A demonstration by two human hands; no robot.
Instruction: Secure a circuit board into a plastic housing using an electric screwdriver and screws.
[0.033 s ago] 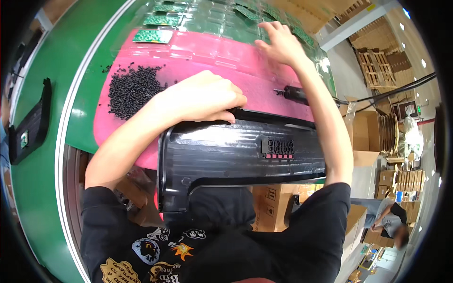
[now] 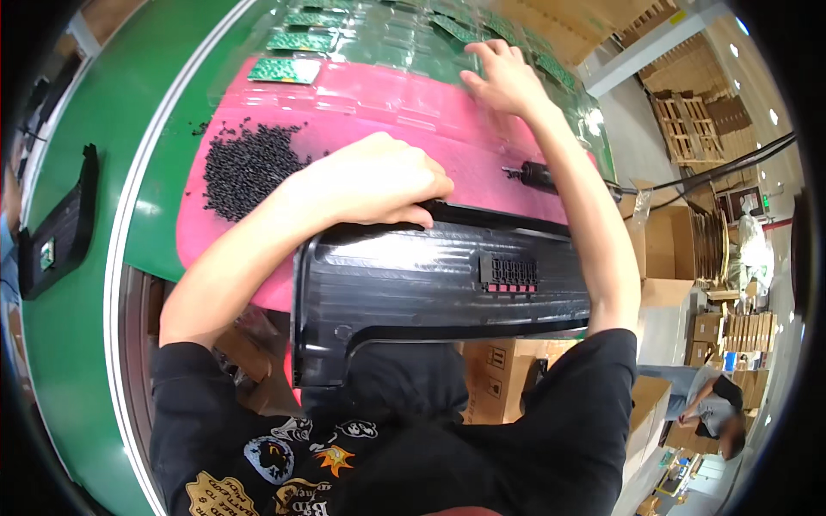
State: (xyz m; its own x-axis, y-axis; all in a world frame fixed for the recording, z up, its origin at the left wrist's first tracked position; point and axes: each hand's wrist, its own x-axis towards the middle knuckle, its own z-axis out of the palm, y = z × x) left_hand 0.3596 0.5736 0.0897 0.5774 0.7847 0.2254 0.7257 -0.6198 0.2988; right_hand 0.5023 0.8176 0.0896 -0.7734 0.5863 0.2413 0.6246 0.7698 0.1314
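Observation:
A long black plastic panel (image 2: 439,284) lies across the near edge of a pink mat (image 2: 387,103), close to my body. My left hand (image 2: 379,181) curls over the panel's far edge and grips it. My right hand (image 2: 503,77) reaches far forward with its fingers spread, resting on a clear plastic tray (image 2: 404,39) that holds several green circuit boards (image 2: 284,70). Just left of my left hand, a pile of small black screws (image 2: 245,163) sits on the mat. A black electric screwdriver (image 2: 542,176) lies on the mat under my right forearm.
The mat lies on a green conveyor belt (image 2: 77,361), with another black panel (image 2: 60,228) at its left. Cardboard boxes (image 2: 671,249) and wooden pallets (image 2: 688,129) stand to the right. A person (image 2: 714,404) bends over boxes at the lower right.

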